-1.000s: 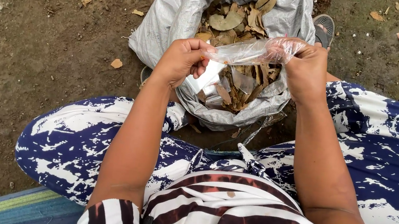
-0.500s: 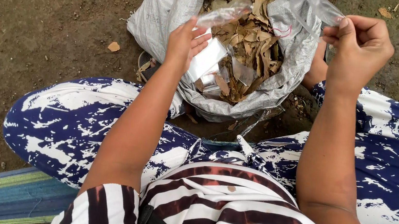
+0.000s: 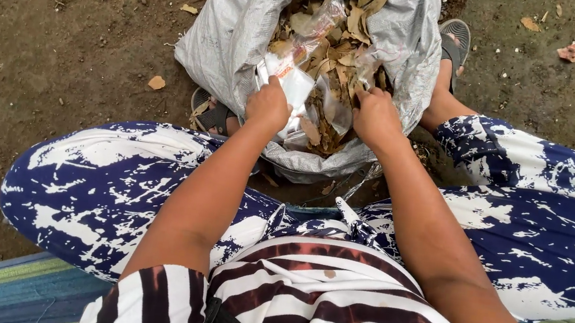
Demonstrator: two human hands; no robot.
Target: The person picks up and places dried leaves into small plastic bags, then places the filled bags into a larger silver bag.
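A grey woven sack (image 3: 247, 21) stands open between my knees, full of dry brown leaves (image 3: 333, 48). My left hand (image 3: 268, 104) is inside its mouth, closed on a clear plastic bag (image 3: 291, 80) that lies on the leaves. My right hand (image 3: 376, 115) reaches into the sack beside it, fingers down among the leaves and plastic; whether it grips anything is hidden.
Bare brown soil with scattered dry leaves (image 3: 156, 81) lies all around the sack. My feet in sandals (image 3: 455, 43) flank it. I sit on a striped blue and green mat (image 3: 0, 286), legs in blue and white trousers.
Both hands have come down from holding the clear bag stretched above the sack. The right hand let go and dropped into the sack; the left pushed the bag onto the leaves.
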